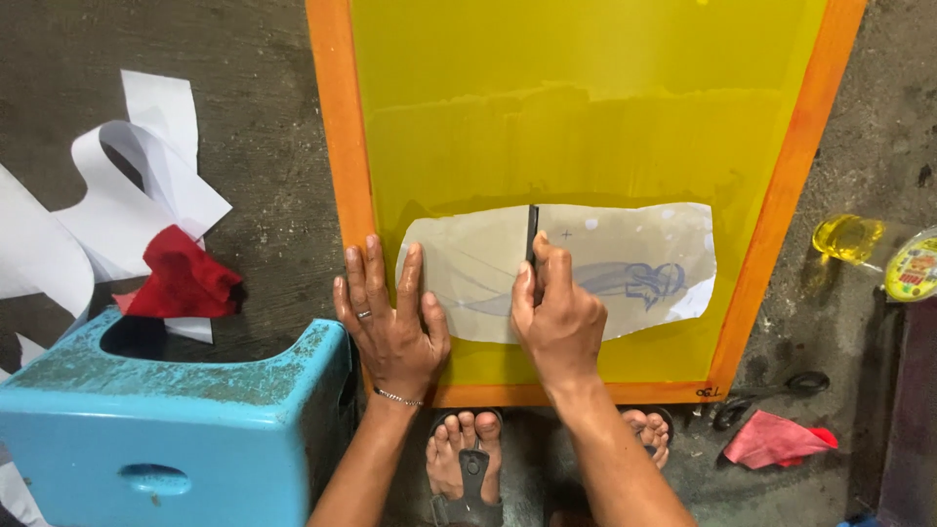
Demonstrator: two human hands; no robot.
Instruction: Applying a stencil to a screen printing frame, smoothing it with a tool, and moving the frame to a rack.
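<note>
I see the left hand [390, 322] spread flat, fingers released, pinning the film sheet [625, 268] on the yellow screen [586, 98] — near its orange frame [344, 146]. Right hand [556, 317] grips a thin dark blade [532, 234] upright at mid-sheet. Risks as I judge them: too much pressure nicks the mesh, or the sheet creeps and wrinkles.

Found one printing screen [586, 117] flat on the floor — yellow mesh in an orange frame, filling the upper middle of the view. Spotted at the far right edge a round package lid [914, 268] — yellow-green with red and multicoloured print, lying beside a small clear yellowish bag [847, 237].
</note>
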